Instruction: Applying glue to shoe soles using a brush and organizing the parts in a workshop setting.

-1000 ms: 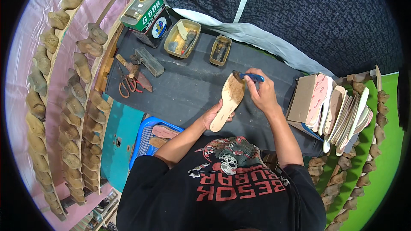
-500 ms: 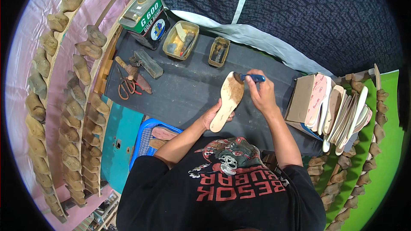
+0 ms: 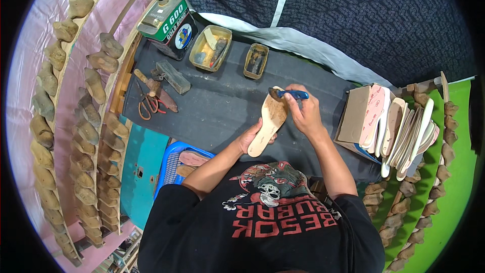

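Note:
A pale, sole-shaped insole [image 3: 267,129] is gripped near its heel end by my left hand [image 3: 251,136], fingers behind it and thumb along its edge. Brown, wet-looking glue covers the broad forefoot half; the heel half is bare and light. Closed round the blue handle of a brush [image 3: 293,94], my right hand [image 3: 305,113] holds the dark bristles against the top of the toe end. The insole is held tilted above the dark tabletop [image 3: 217,106].
Back left stand a metal can [image 3: 169,25], a tub of tools [image 3: 211,49] and a smaller tub [image 3: 256,60]. Scissors [image 3: 146,105] lie at left. A box [image 3: 356,116] and stacked insoles [image 3: 404,131] are at right, a blue basket [image 3: 169,164] near left. Shoe lasts [image 3: 43,131] line both sides.
The brush has moved slightly left across the toe end, its handle now tilted differently. More of the forefoot looks brown. My left hand keeps its hold on the insole.

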A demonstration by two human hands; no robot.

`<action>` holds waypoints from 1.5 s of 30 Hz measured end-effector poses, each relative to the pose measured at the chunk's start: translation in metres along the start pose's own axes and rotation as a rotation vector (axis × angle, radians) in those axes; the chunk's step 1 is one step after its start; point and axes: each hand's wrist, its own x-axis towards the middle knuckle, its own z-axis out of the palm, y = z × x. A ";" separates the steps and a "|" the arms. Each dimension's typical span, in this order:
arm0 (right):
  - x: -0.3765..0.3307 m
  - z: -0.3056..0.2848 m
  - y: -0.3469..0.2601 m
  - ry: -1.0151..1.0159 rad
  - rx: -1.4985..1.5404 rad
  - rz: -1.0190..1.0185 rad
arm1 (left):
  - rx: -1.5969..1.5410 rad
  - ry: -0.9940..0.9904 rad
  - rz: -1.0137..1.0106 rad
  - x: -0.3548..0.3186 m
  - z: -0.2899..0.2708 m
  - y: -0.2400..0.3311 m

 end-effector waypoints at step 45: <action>-0.029 0.007 -0.011 -0.232 -0.111 -0.040 | -0.040 0.186 0.177 0.011 0.007 0.003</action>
